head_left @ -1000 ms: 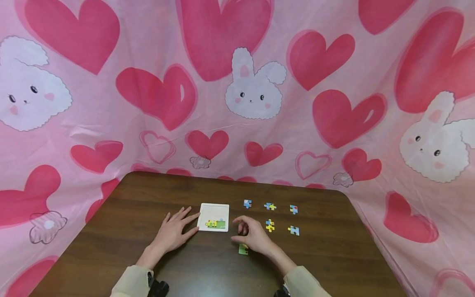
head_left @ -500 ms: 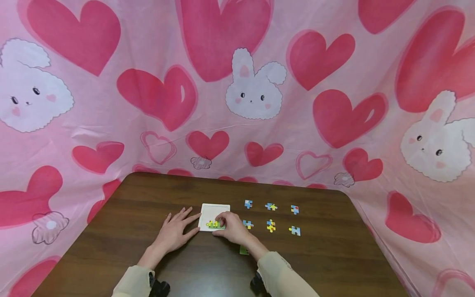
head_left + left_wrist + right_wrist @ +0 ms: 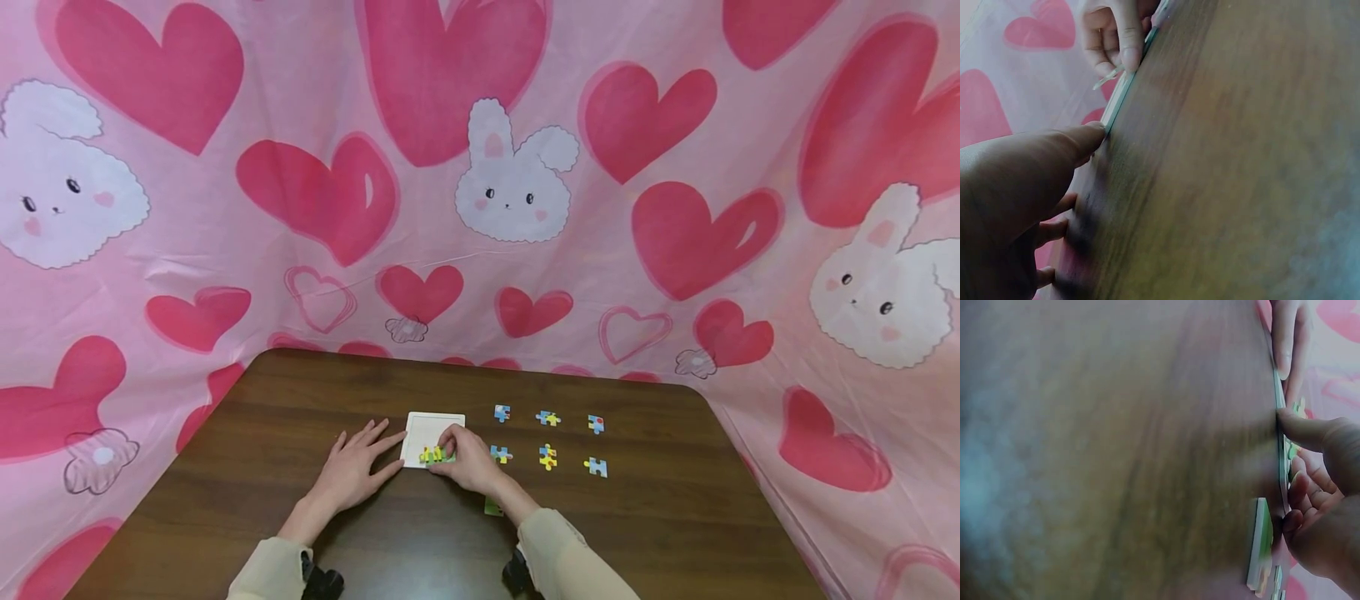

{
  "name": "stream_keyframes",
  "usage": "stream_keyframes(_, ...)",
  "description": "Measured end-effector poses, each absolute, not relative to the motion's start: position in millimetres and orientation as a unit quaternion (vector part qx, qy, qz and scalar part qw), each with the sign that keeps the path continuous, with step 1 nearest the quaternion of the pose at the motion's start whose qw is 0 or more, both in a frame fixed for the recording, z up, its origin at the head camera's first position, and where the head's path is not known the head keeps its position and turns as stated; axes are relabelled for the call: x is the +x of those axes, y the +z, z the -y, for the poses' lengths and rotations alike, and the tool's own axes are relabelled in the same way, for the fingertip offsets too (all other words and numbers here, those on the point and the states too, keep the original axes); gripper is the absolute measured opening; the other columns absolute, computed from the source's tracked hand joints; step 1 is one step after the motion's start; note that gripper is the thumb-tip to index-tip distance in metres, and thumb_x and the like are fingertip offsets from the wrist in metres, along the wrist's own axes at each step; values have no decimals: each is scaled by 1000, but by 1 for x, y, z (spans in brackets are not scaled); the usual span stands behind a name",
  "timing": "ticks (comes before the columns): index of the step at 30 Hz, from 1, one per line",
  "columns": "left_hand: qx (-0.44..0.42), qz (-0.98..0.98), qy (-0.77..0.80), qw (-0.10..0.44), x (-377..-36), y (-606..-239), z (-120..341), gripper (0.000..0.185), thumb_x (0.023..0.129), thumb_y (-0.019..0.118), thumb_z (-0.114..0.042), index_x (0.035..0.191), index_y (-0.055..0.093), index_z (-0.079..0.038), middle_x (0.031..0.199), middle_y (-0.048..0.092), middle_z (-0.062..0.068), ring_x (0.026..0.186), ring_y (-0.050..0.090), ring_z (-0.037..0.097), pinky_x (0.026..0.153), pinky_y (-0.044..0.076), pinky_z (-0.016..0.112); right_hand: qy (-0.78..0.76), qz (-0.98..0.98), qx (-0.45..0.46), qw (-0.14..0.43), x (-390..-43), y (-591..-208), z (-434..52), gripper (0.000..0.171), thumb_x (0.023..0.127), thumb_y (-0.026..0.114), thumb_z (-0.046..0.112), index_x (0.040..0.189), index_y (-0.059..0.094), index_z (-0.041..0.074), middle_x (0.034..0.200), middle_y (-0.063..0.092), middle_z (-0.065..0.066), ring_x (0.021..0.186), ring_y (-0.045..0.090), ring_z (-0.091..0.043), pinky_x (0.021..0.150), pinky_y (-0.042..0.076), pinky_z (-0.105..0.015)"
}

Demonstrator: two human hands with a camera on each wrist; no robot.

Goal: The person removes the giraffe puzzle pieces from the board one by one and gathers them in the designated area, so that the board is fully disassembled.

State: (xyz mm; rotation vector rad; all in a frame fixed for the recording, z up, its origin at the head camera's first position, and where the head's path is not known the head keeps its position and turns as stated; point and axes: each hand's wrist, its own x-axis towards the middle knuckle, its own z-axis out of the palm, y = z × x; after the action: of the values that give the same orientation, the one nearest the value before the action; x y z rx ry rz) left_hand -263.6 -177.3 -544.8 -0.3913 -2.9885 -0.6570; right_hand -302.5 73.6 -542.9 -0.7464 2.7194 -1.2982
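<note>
A white square puzzle tray [image 3: 415, 429] lies on the wooden table. My left hand [image 3: 348, 472] is spread on the table at its left, thumb and index fingertips against the tray's edge. Over the tray's lower right, my right hand [image 3: 471, 461] pinches the joined green and yellow puzzle pieces [image 3: 432, 455]. Its fingers hide their right part. The left wrist view shows the free end of these pieces [image 3: 1105, 79] tilted up from the tray. In the right wrist view, the right thumb [image 3: 1304, 429] lies at the tray's near edge.
Several loose puzzle pieces lie right of the tray, among them a blue and yellow piece [image 3: 548, 457] and a pale blue piece [image 3: 596, 467]. A green piece [image 3: 492, 507] lies partly under the right forearm. A pink heart-print cloth [image 3: 517, 275] hangs behind the table.
My right hand has moved left from beside the tray onto it and now grips the joined puzzle pieces, whose left end has risen. The left hand has stayed at the tray's edge.
</note>
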Motion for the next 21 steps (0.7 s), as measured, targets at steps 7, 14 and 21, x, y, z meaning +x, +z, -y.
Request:
stream_keyframes(7, -125, 969, -212, 26, -263, -545, 177, 57, 104, 73, -47, 155, 65, -23, 170, 52, 18, 161, 44, 45, 126, 24, 83, -469, -852, -230, 30, -300, -541, -74, 36, 85, 95, 8, 105, 66, 1, 84, 62, -10, 68, 44, -1, 64, 39, -17)
stream_keyframes(14, -127, 970, -208, 27, -264, -545, 176, 57, 104, 72, -48, 156, 64, -25, 170, 52, 18, 162, 43, 44, 127, 24, 82, -494, -836, -236, 30, -295, -533, -87, 35, 86, 94, 7, 106, 66, 1, 84, 61, -10, 67, 46, 0, 62, 40, -16)
stream_keyframes(21, -127, 969, -211, 29, -263, -545, 178, 58, 104, 72, -47, 156, 64, -24, 170, 51, 18, 162, 43, 44, 127, 24, 82, -473, -852, -221, 39, -278, -519, -118, 34, 86, 93, 4, 105, 65, 0, 84, 61, -13, 65, 45, -2, 59, 38, -18)
